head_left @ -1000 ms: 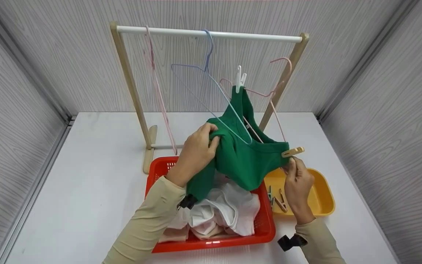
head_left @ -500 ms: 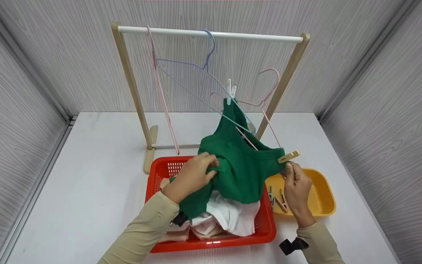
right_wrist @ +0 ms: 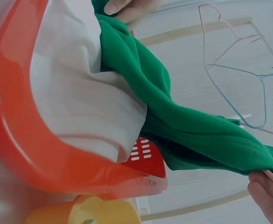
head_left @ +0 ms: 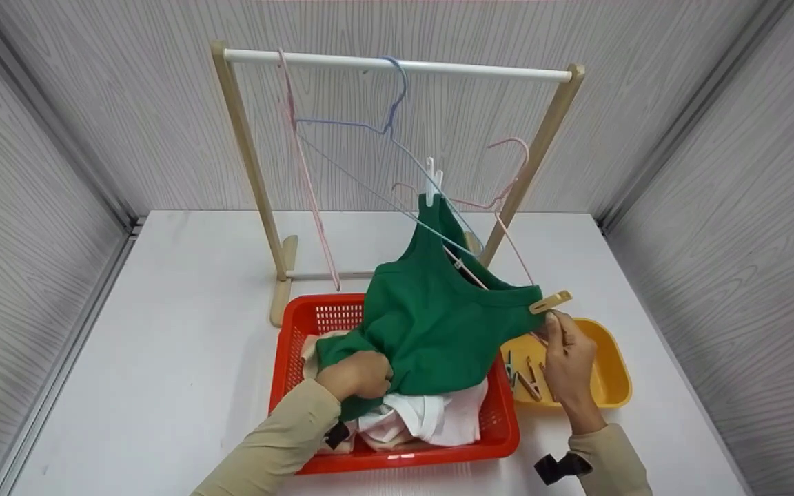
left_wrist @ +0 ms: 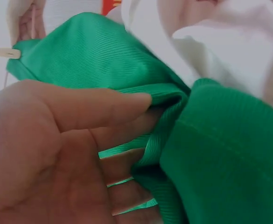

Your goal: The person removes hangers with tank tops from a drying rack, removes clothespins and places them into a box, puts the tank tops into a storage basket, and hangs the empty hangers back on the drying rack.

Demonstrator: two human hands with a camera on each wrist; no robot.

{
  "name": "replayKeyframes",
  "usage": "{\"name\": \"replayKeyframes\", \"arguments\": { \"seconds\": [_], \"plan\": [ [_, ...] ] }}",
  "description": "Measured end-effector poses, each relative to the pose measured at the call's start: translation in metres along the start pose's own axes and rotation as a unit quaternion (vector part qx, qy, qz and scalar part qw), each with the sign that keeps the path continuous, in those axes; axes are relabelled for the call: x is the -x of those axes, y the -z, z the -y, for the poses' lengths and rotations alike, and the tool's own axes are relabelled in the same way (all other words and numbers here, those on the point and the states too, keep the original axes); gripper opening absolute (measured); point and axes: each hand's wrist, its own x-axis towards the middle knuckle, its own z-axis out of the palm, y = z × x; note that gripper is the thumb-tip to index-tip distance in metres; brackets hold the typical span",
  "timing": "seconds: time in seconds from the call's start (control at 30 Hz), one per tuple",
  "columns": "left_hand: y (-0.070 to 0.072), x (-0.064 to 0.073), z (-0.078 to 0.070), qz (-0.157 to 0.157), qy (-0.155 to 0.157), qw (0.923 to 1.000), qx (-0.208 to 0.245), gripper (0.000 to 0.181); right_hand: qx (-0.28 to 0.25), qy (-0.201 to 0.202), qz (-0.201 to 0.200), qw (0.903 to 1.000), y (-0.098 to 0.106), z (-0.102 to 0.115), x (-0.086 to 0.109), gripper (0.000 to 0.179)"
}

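A green tank top hangs at a slant on a pink hanger. A white clothespin clips its far strap to the hanger, and a tan clothespin sits on the near strap. My right hand pinches the hanger's end below the tan clothespin, beside the strap. Over the red basket, my left hand pinches the tank top's lower part. In the left wrist view, a fold of the green cloth lies between thumb and fingers.
Beneath the tank top, the red basket holds white and beige clothes. A yellow tub with several clothespins stands to its right. Behind, a rack carries a blue hanger and a pink hanger.
The tank top and its hanger have come down lower. My left hand has moved down along the cloth toward the basket's front, while my right hand has dropped slightly.
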Motion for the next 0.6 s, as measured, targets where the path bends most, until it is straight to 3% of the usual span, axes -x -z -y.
{"name": "replayKeyframes", "arguments": {
  "seconds": [0.1, 0.23, 0.4, 0.6],
  "plan": [
    [0.0, 0.002, 0.003, -0.009, -0.007, 0.9997, 0.023, 0.023, 0.009, 0.018, 0.008, 0.9998, 0.004, -0.002, 0.001, 0.022],
    [0.001, 0.005, 0.008, -0.056, -0.023, 0.9962, 0.063, 0.022, 0.014, 0.057, 0.015, 0.9982, 0.009, -0.004, -0.001, 0.02],
    [-0.001, 0.01, 0.011, -0.127, -0.042, 0.9842, 0.116, 0.02, 0.008, 0.097, 0.025, 0.9949, 0.015, -0.008, -0.003, 0.018],
    [-0.002, 0.013, 0.008, -0.186, -0.063, 0.9684, 0.154, 0.018, 0.001, 0.118, 0.049, 0.9919, 0.019, -0.009, -0.004, 0.018]
  ]
}}
